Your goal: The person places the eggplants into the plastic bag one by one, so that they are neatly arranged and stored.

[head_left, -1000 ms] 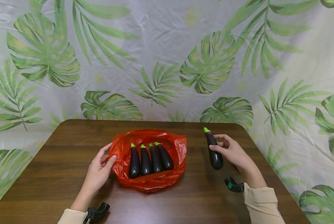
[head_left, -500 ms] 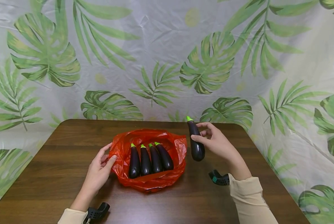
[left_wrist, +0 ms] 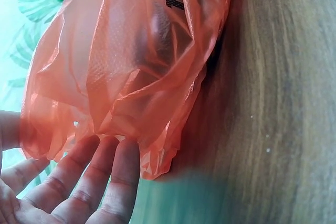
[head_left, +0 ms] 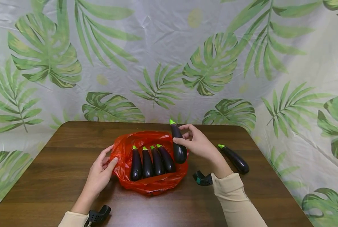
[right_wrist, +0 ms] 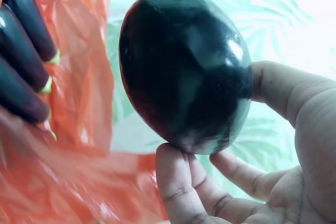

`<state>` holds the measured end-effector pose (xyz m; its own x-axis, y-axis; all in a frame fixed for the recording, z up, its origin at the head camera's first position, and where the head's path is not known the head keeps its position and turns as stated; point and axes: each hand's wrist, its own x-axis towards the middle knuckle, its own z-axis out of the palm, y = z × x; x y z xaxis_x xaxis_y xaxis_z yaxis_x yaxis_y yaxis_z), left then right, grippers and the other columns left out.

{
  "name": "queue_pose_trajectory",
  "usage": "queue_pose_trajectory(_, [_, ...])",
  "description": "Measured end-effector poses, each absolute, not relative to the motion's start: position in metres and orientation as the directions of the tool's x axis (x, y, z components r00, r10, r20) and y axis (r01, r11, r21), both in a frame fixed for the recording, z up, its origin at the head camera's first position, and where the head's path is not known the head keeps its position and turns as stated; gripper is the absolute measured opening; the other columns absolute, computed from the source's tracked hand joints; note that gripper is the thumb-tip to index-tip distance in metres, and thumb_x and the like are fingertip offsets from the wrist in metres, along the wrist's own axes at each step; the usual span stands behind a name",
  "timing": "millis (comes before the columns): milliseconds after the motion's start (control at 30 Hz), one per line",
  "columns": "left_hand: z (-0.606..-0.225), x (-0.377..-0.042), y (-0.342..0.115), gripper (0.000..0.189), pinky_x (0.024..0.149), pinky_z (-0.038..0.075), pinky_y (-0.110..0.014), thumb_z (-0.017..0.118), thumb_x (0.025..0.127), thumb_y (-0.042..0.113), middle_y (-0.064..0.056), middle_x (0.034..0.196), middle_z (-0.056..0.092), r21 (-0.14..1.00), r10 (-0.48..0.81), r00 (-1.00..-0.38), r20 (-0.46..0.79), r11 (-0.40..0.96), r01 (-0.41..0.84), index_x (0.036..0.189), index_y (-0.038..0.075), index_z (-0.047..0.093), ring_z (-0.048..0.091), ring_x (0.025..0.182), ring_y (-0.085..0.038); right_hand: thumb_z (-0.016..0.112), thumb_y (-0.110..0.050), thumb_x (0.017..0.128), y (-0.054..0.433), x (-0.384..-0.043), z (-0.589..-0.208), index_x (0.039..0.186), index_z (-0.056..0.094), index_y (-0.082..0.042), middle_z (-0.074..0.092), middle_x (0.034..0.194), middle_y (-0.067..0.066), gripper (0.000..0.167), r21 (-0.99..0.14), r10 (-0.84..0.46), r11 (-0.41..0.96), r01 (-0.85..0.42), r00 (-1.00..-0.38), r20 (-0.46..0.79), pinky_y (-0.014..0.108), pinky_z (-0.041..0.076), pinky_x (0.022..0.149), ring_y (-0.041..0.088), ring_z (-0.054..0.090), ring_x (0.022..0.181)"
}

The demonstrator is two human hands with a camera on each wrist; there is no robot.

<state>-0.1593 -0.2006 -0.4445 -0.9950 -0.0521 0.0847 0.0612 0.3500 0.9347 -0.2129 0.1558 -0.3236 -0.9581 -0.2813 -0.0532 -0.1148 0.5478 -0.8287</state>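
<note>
My right hand point(head_left: 195, 142) pinches a dark purple eggplant point(head_left: 178, 146) with a bright green stem end, held over the right rim of a red plastic bag point(head_left: 152, 187). In the right wrist view the eggplant's point(right_wrist: 184, 72) rounded bottom faces the camera, thumb on one side and fingers on the other. My left hand point(head_left: 99, 173) holds the bag's left edge between thumb and fingers. Through the left wrist view the thin bag wall point(left_wrist: 115, 66) shows wrinkled over the fingertips point(left_wrist: 126, 156). Several eggplants point(head_left: 147, 162) lie side by side inside the open bag, stems pointing away.
Another eggplant point(head_left: 234, 159) lies on the brown wooden table point(head_left: 146, 211) to the right, beyond my right forearm. Behind the table's far edge hangs a leaf-printed cloth point(head_left: 163, 47). Black wrist devices point(head_left: 201, 179) sit at both sleeves.
My right hand has carried its eggplant leftward from the right side of the table to above the bag's right rim, uncovering another eggplant on the table. My left hand and the bag stay put.
</note>
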Motion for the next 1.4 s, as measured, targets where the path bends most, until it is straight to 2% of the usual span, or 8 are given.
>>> queue_pose_trajectory(500, [-0.444, -0.159, -0.2, 0.056, 0.08, 0.06, -0.016, 0.061, 0.111, 0.024, -0.026, 0.133, 0.071, 0.934, -0.051, -0.994, 0.101, 0.35, 0.077, 0.164, 0.018, 0.042, 0.074, 0.093, -0.005, 0.074, -0.04, 0.101, 0.119, -0.217, -0.331, 0.149, 0.05, -0.014, 0.066, 0.12, 0.016, 0.06, -0.801, -0.311, 0.582, -0.138, -0.948, -0.063, 0.031, 0.054, 0.074, 0.028, 0.065, 0.085])
queue_pose_trajectory(700, [-0.444, -0.159, -0.2, 0.057, 0.08, 0.061, -0.016, 0.061, 0.111, 0.025, -0.026, 0.135, 0.071, 0.935, -0.048, -0.994, 0.096, 0.347, 0.073, 0.164, 0.019, 0.041, 0.076, 0.097, -0.011, 0.077, -0.035, 0.1, 0.105, -0.218, -0.336, 0.147, 0.052, -0.012, 0.067, 0.118, 0.015, 0.059, -0.826, -0.326, 0.548, -0.13, -0.943, -0.068, 0.033, 0.059, 0.075, 0.023, 0.065, 0.084])
queue_pose_trajectory(967, [-0.444, -0.158, -0.2, 0.057, 0.08, 0.06, -0.016, 0.061, 0.111, 0.024, -0.026, 0.134, 0.071, 0.938, -0.044, -0.994, 0.098, 0.339, 0.077, 0.164, 0.018, 0.041, 0.075, 0.096, -0.007, 0.079, -0.036, 0.098, 0.088, -0.222, -0.348, 0.144, 0.054, -0.011, 0.064, 0.105, 0.01, 0.058, -0.82, -0.336, 0.56, -0.124, -0.938, -0.088, 0.03, 0.056, 0.069, 0.021, 0.061, 0.074])
queue_pose_trajectory(1233, [-0.443, -0.158, -0.2, 0.056, 0.079, 0.06, -0.016, 0.061, 0.111, 0.024, -0.027, 0.134, 0.07, 0.935, -0.043, -0.994, 0.105, 0.343, 0.084, 0.164, 0.018, 0.042, 0.076, 0.096, -0.009, 0.079, -0.039, 0.098, 0.073, -0.224, -0.362, 0.144, 0.052, -0.011, 0.062, 0.088, 0.005, 0.06, -0.779, -0.363, 0.617, -0.11, -0.919, -0.157, 0.03, 0.054, 0.068, 0.034, 0.067, 0.077])
queue_pose_trajectory(1300, [-0.443, -0.158, -0.2, 0.056, 0.08, 0.06, -0.016, 0.061, 0.111, 0.024, -0.027, 0.134, 0.071, 0.935, -0.042, -0.993, 0.106, 0.345, 0.085, 0.164, 0.017, 0.042, 0.076, 0.097, -0.009, 0.079, -0.04, 0.098, 0.07, -0.226, -0.367, 0.144, 0.052, -0.01, 0.062, 0.083, 0.004, 0.061, -0.768, -0.369, 0.631, -0.111, -0.914, -0.171, 0.03, 0.053, 0.068, 0.034, 0.066, 0.075])
queue_pose_trajectory(1400, [-0.444, -0.158, -0.2, 0.056, 0.08, 0.06, -0.016, 0.061, 0.111, 0.023, -0.028, 0.133, 0.071, 0.935, -0.042, -0.993, 0.11, 0.342, 0.089, 0.163, 0.016, 0.042, 0.074, 0.093, -0.004, 0.079, -0.04, 0.098, 0.066, -0.228, -0.373, 0.143, 0.053, -0.009, 0.062, 0.079, 0.003, 0.061, -0.755, -0.375, 0.647, -0.11, -0.908, -0.189, 0.03, 0.052, 0.067, 0.028, 0.064, 0.069])
